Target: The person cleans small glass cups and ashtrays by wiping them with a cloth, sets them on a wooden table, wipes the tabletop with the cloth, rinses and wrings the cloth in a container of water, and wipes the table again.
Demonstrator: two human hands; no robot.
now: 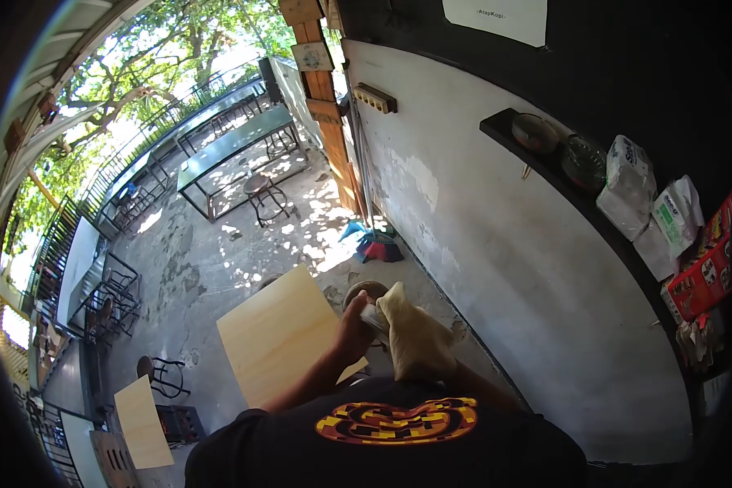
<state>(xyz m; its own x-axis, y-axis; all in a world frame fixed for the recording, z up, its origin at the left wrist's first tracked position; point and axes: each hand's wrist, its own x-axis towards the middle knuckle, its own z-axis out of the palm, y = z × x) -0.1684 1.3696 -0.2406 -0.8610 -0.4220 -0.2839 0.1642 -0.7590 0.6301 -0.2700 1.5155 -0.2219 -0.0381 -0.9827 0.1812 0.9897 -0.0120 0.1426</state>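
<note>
Just in front of my chest, my left hand (353, 332) is closed round a clear, glass-like object (373, 318); its exact kind is hard to make out. A pale beige cloth (416, 338) hangs over my right hand and presses against that object's right side. The cloth hides my right fingers, and only the right forearm (478, 385) shows below it. Behind my hands is the round brown seat of a stool (368, 289).
A light wooden tabletop (276, 329) lies to the left. On the right wall, a black shelf (496, 126) bears glass ashtrays (584, 160), tissue packs (628, 185) and red packets (702, 285). Brooms (378, 246) lean in the corner. Further off stand long tables (240, 146) and stools (258, 185).
</note>
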